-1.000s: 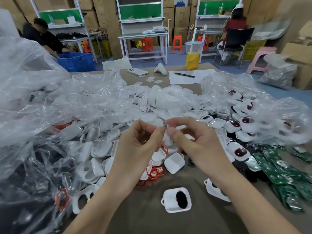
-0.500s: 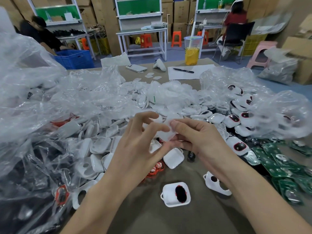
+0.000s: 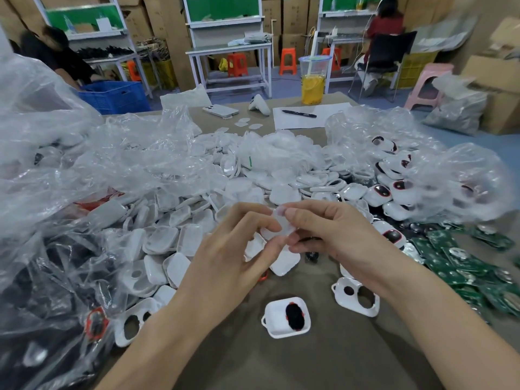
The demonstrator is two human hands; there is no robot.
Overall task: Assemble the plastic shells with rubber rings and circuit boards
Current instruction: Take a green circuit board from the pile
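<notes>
Since a second ago both hands have drawn closer together, and the fingers now wrap further round the small part between them, where before only the fingertips met. At far left, clear plastic bags lie heaped over loose white shells, with an orange rubber ring at the lower left.

Left of centre, the left hand has its fingers curled, thumb and forefinger pinching the translucent white piece at the middle of the frame, above the near edge of the shell pile. The piece is blurred. Its long axis seems to run from upper left to lower right, but I cannot tell which face points up.

Below it, on the brown table, an open shell lies hollow side up. The black oval inside stands nearly up-and-down in the frame, and the shell's small loop points left.

The right hand pinches the piece's right side with curled fingers. Under its wrist a two-hole shell lies with its long axis running down to the right. Green circuit boards spread along the right edge.
</notes>
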